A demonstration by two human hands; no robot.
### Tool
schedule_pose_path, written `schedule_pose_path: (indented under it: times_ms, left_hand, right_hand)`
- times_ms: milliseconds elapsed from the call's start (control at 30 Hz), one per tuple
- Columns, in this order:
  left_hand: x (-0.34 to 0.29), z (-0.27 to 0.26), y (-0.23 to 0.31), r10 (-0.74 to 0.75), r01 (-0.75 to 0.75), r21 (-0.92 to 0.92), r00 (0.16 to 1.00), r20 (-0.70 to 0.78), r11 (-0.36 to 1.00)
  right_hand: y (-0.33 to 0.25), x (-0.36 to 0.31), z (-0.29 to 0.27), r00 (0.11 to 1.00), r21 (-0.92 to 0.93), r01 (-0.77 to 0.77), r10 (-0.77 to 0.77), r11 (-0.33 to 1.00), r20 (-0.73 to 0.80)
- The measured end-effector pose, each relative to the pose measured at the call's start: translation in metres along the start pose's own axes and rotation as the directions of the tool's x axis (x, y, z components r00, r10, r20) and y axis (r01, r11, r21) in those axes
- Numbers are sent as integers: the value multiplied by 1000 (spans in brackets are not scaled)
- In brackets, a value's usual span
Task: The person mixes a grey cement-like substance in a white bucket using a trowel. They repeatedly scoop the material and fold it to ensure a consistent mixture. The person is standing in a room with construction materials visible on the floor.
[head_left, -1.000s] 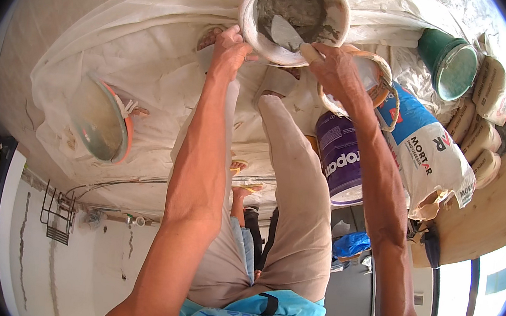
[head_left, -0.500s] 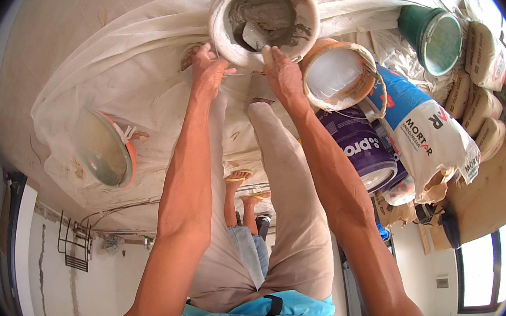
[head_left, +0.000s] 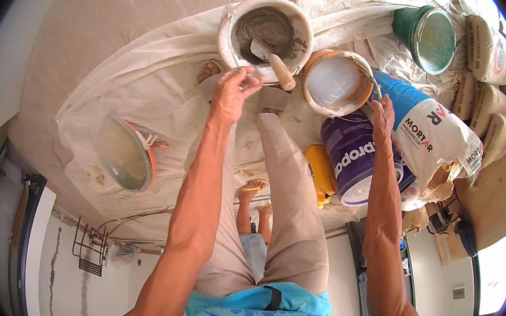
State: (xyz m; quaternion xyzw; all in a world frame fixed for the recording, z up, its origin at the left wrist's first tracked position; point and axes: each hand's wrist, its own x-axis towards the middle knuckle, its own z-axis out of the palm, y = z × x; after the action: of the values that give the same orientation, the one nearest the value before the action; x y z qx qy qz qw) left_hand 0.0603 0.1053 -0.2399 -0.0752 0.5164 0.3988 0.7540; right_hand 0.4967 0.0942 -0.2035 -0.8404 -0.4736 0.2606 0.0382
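Below, left hand (head_left: 233,92) at mortar bucket (head_left: 232,25) rim, right hand (head_left: 383,112) apart

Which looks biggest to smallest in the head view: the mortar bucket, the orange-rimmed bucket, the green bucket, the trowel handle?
1. Mortar bucket, by the left hand.
2. Orange-rimmed bucket, near the right hand.
3. Green bucket; close to the orange-rimmed one, and fisheye bending at the rim makes that order unsure.
4. Trowel handle, clearly smallest.

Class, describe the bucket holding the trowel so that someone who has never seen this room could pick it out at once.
Start at the pale plastic sheet spread over the floor. At its far edge stands a white bucket of grey mortar, just beyond the person's left hand. Unlike the orange-rimmed bucket beside it, which holds clear water, it has a trowel with a wooden handle sticking out.
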Motion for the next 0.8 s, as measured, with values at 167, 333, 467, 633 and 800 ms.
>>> schedule_pose_path:
  times_ms: [167,333,467,633,800]
  left_hand:
    - [7,41,-9,67,-60,-95,995,72,994]
    - [13,52,-4,70,-67,-193,998,9,979]
    - [8,68,0,146,-170,-168,979,-144,971]
    - [-2,68,32,107,-135,-103,965,-239,986]
    - [-52,50,64,131,-141,-12,944,-302,990]
  right_hand:
    - [6,1,9,980,363,-91,19,927,196]
    - [-23,-12,14,901,656,-387,117,648,417]
    - [-42,-25,16,845,662,-486,114,570,522]
    - [-54,-26,16,836,653,-479,76,587,544]
    - [-58,-30,13,819,648,-510,89,565,567]
